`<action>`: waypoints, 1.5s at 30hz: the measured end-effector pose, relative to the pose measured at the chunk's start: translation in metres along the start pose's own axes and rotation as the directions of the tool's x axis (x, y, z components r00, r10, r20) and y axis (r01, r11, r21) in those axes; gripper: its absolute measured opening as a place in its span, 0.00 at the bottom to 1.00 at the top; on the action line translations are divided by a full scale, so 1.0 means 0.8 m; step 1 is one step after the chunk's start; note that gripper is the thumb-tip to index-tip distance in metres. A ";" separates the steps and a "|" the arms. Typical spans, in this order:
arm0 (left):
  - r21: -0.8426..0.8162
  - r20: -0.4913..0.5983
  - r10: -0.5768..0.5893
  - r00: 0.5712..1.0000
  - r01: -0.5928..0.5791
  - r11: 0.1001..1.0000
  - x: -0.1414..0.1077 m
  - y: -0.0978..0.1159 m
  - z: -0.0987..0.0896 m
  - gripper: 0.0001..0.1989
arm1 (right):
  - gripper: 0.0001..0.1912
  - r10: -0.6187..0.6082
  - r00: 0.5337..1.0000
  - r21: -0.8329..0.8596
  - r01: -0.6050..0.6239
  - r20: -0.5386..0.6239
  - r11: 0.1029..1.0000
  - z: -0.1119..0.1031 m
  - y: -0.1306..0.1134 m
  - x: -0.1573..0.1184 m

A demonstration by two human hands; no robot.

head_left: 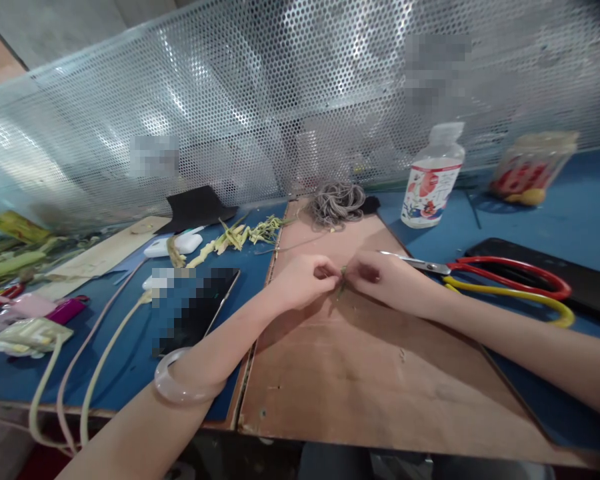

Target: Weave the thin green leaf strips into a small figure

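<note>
My left hand [307, 280] and my right hand [385, 280] meet over the wooden board [350, 380], thumb and fingertips pinched together. Between them shows a small, thin green strip [343, 285], with an end pointing down toward the board; its kind is too small to tell. Both sets of fingertips close on it and hide part of it. Beyond my hands, a tangled bundle of grey cord [336, 203] lies at the board's far end. Scissors [440, 268] with one red and one yellow handle lie to the right, their blades reaching behind my right hand.
A plastic bottle [433, 180] and a jar [533, 170] stand at the back right, near a black case [545, 273]. Left are a phone [215, 310], charging cables [115, 347], yellow-green braided pieces [235, 237] and a white case [173, 245]. A perforated metal screen [230, 100] stands behind.
</note>
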State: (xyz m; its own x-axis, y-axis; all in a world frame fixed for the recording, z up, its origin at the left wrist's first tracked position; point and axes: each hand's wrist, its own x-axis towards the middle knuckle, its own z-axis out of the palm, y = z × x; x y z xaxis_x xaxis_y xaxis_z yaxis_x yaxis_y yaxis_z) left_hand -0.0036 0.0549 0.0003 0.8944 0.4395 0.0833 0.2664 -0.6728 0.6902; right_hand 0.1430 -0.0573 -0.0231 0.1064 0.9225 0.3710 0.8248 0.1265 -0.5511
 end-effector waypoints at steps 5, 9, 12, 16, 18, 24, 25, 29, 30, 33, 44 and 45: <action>-0.022 0.013 -0.046 0.999 0.047 0.999 -0.001 0.003 0.001 0.09 | 0.07 0.000 1.000 0.019 0.000 0.017 1.000 -0.002 0.000 0.000; -0.005 0.010 -0.051 0.999 0.051 0.999 -0.002 0.002 0.002 0.09 | 0.08 0.012 0.999 0.006 -0.012 0.031 1.000 -0.004 -0.001 0.000; 0.015 0.006 -0.033 0.999 0.033 0.999 -0.002 -0.001 0.004 0.10 | 0.08 0.027 0.999 -0.011 -0.027 0.021 1.000 -0.005 -0.002 -0.001; 0.023 0.012 -0.019 1.000 0.019 1.000 -0.002 -0.003 0.005 0.09 | 0.08 0.023 1.000 -0.003 -0.023 0.010 1.000 -0.004 -0.003 0.000; 0.023 0.017 -0.024 1.000 0.023 0.999 -0.002 -0.003 0.005 0.09 | 0.08 0.017 1.000 0.006 -0.017 0.016 1.000 -0.004 -0.003 0.000; 0.051 -0.001 -0.032 0.999 0.032 0.998 0.001 -0.002 0.007 0.09 | 0.07 0.030 0.999 0.002 -0.030 0.022 1.000 -0.004 -0.003 0.001; 0.063 -0.009 -0.031 0.999 0.031 0.998 0.001 -0.002 0.008 0.09 | 0.07 0.028 0.999 0.000 -0.028 0.020 1.000 -0.004 -0.003 0.002; 0.107 -0.036 -0.004 0.999 0.008 0.994 0.002 -0.005 0.010 0.07 | 0.05 0.035 0.999 -0.020 -0.035 0.002 0.999 0.000 0.001 0.003; 0.113 -0.043 -0.002 0.999 0.007 0.994 0.003 -0.005 0.010 0.07 | 0.05 0.038 0.999 -0.016 -0.038 -0.001 0.999 0.001 0.001 0.003; 0.106 -0.039 -0.021 0.999 0.025 0.994 0.004 -0.006 0.009 0.07 | 0.06 0.042 0.999 0.011 -0.042 0.005 0.999 0.002 0.002 0.004; 0.029 0.006 -0.075 0.997 0.075 0.997 0.006 -0.006 0.008 0.08 | 0.05 0.049 0.997 -0.035 -0.047 0.055 0.998 0.001 -0.004 0.003; 0.033 0.009 -0.072 0.997 0.071 0.997 0.006 -0.007 0.008 0.08 | 0.05 0.048 0.997 -0.051 -0.045 0.057 0.998 0.001 -0.004 0.003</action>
State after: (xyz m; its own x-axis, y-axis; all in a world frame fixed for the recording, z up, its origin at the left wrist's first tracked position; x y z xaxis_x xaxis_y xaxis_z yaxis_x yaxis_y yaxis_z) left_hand 0.0016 0.0568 -0.0074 0.8761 0.4814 0.0272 0.3412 -0.6589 0.6704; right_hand 0.1405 -0.0551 -0.0211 0.1138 0.9469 0.3007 0.8464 0.0661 -0.5284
